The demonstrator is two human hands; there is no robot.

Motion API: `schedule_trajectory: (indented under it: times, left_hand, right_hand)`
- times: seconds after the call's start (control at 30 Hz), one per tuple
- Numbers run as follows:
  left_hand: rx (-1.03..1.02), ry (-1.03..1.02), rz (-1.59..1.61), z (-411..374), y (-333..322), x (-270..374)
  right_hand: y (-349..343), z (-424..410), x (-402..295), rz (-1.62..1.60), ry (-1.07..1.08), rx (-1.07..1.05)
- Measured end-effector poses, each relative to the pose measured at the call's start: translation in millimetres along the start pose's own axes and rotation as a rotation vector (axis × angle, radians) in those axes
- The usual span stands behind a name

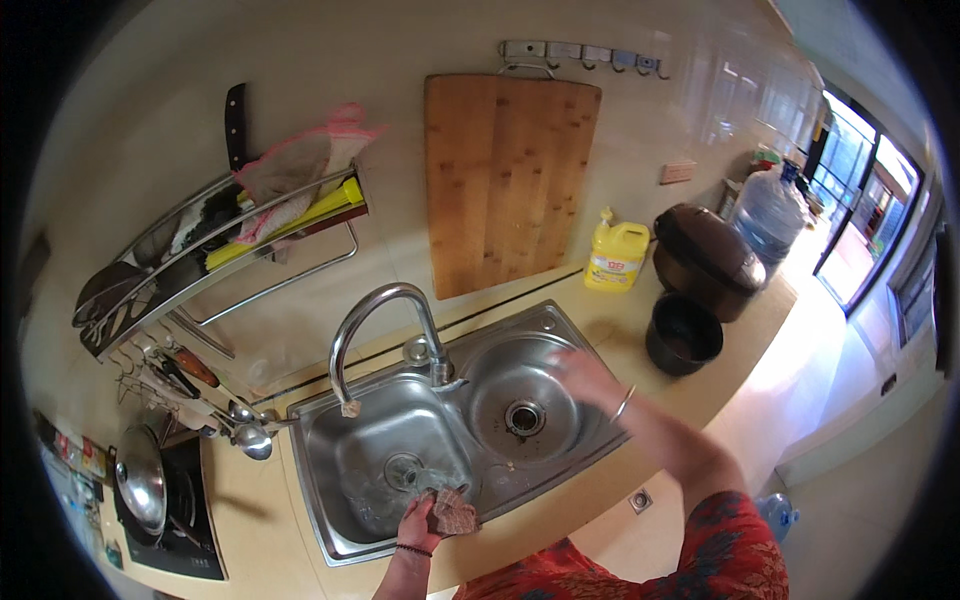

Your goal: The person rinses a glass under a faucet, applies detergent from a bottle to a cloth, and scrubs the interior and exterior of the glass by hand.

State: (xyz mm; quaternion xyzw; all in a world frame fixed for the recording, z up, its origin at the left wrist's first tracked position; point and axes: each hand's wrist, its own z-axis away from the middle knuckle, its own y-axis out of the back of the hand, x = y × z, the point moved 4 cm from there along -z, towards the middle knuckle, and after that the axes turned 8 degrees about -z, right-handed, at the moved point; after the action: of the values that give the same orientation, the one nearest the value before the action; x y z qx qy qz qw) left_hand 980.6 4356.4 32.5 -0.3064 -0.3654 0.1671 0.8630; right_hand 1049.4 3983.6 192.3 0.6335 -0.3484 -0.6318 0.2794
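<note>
My left hand (420,521) grips a brown checked cloth (454,513) at the front rim of the stainless steel double sink (480,480). Below it, the square left basin (360,465) looks wet, with water around its drain. Over the round right basin (487,375) is my right hand (581,375), blurred by motion; whether its fingers hold anything is unclear. Dark specks dot that basin near its open drain (525,417). The chrome gooseneck faucet (382,289) arches over the left basin, its lever close to the divider.
Right of the sink stand a black pot (684,334), a rice cooker (709,259), a yellow detergent jug (616,255) and a large water bottle (772,206). A wooden cutting board (510,184) hangs behind. At left are a utensil rack (225,232), hanging ladles (253,441) and a lidded wok (142,480).
</note>
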Motion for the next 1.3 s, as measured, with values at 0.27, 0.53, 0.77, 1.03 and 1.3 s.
schedule_trajectory:
  times: [0.27, 0.53, 0.77, 1.03, 1.3]
  left_hand:
    - [0.134, -0.158, 0.007, 11, -7, -12]
    - [0.047, -0.179, 0.064, 30, -42, -10]
    - [0.261, -0.237, 0.002, 53, -23, -20]
    - [0.29, -0.287, 0.015, 96, 8, 5]
    - [0.333, -0.305, 0.195, 168, 117, 43]
  right_hand:
    - [187, -164, 207, 0.852, -0.33, 0.413]
    - [218, -185, 325, 0.66, -0.143, 0.468]
    - [187, -96, 161, 0.398, 0.222, 0.425]
    - [108, 8, -115, -0.023, 0.22, -0.289]
    - [-131, 42, -355, -0.818, 0.318, -0.521]
